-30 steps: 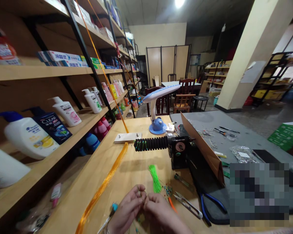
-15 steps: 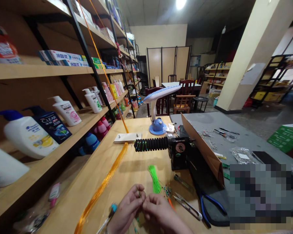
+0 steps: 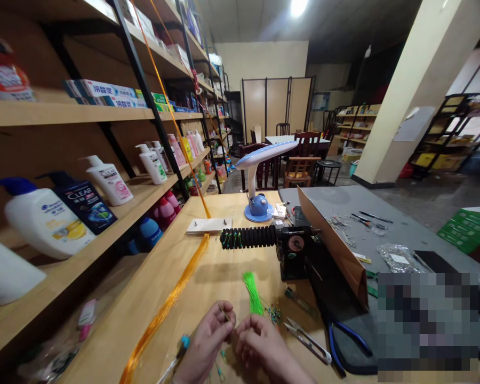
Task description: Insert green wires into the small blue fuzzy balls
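Observation:
At the table's near edge, my left hand (image 3: 211,337) is closed in a pinch on a thin cord, whose end pokes up past the fingertips. Just right of it, my right hand (image 3: 260,341) has its fingers curled together; what they hold, if anything, is too small to tell. Green cord ends with small beads (image 3: 221,368) hang below, between the hands. A bundle of bright green cords (image 3: 253,293) lies just beyond my right hand, beside a little heap of beads (image 3: 274,314). White-handled snips (image 3: 310,341) rest to the right.
Orange threads (image 3: 172,293) run down the left side from a white plate (image 3: 209,226). A black ridged roller (image 3: 250,237) on a black machine (image 3: 295,250) stands ahead, with a blue lamp (image 3: 258,207) behind. Blue-handled pliers (image 3: 350,341) and a cardboard sheet (image 3: 332,245) are at right.
My hands have moved slightly apart, with a small gap now between their fingertips. The beaded cord ends below them show more clearly.

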`<state>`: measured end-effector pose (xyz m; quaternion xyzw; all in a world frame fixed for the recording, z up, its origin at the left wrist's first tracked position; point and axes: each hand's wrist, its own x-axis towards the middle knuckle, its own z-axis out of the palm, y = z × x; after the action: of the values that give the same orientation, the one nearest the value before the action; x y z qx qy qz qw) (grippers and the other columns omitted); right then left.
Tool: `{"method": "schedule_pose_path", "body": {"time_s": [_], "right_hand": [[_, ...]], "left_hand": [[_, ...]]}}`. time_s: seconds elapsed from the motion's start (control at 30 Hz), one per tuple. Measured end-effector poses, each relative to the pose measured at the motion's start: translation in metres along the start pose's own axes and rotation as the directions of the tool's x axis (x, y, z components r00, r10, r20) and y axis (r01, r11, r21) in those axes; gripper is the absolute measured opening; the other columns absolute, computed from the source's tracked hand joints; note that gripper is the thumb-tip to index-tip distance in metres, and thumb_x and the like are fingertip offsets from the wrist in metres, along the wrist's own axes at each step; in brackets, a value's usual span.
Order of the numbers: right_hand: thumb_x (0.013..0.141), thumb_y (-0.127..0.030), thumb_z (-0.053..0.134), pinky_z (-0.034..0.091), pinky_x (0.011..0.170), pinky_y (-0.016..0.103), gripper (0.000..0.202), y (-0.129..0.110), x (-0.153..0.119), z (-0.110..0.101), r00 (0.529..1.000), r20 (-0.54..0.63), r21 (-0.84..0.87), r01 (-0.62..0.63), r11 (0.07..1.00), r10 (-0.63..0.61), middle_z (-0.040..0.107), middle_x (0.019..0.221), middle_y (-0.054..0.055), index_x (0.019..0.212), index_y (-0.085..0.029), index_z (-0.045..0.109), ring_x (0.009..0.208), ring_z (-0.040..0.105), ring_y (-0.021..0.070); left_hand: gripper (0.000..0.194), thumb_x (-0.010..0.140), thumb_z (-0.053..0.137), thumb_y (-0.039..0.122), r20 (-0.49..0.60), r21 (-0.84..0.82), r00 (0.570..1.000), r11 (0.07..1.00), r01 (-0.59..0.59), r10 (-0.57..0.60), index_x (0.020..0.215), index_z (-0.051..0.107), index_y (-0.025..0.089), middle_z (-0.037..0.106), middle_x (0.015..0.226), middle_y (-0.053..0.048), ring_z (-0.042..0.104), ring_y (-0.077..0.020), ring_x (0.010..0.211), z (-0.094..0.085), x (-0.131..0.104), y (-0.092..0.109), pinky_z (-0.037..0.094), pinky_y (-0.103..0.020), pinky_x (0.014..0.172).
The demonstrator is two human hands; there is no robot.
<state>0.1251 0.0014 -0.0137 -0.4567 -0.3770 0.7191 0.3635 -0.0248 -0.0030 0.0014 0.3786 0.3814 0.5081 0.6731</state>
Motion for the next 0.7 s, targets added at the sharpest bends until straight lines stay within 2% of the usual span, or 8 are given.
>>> {"method": "schedule_pose_path", "body": {"time_s": [0.2,0.43,0.7], "right_hand": [[0.059,-0.066,0.075,0.029,0.039,0.019,0.054,0.0006,0.0019,0.0023,0.997,0.022,-0.026,0.076,0.997,-0.076,0.061,0.051,-0.003,0.071,-0.020,0.049,0.036,0.044,0.0060],[0.055,-0.081,0.069,0.029,0.040,0.019,0.066,-0.0007,0.0024,0.0033,0.996,0.007,0.003,0.084,0.996,-0.084,0.059,0.051,-0.004,0.073,-0.019,0.051,0.038,0.045,0.0068],[0.058,-0.075,0.072,0.031,0.040,0.021,0.060,-0.0018,0.0033,0.0071,0.996,-0.032,-0.030,0.086,0.996,-0.087,0.060,0.048,-0.004,0.070,-0.020,0.051,0.037,0.044,0.0071]], "left_hand": [[0.028,0.076,0.079,0.030,-0.007,0.031,1.000,0.999,-0.011,0.011,0.098,0.063,0.022,0.063,0.080,0.001,0.055,-0.0148,0.072,-0.0011,0.0007,-0.0027,0.044,-0.027,0.066],[0.025,0.081,0.075,0.030,-0.011,0.101,0.998,0.993,-0.053,0.054,0.101,0.062,0.022,0.064,0.083,-0.001,0.057,-0.0160,0.077,-0.0047,0.0018,-0.0068,0.045,-0.028,0.070],[0.026,0.083,0.074,0.028,0.002,0.152,0.997,0.986,-0.074,0.075,0.103,0.059,0.023,0.065,0.084,-0.001,0.060,-0.0174,0.079,-0.0063,0.0005,-0.0075,0.048,-0.030,0.073]]}}
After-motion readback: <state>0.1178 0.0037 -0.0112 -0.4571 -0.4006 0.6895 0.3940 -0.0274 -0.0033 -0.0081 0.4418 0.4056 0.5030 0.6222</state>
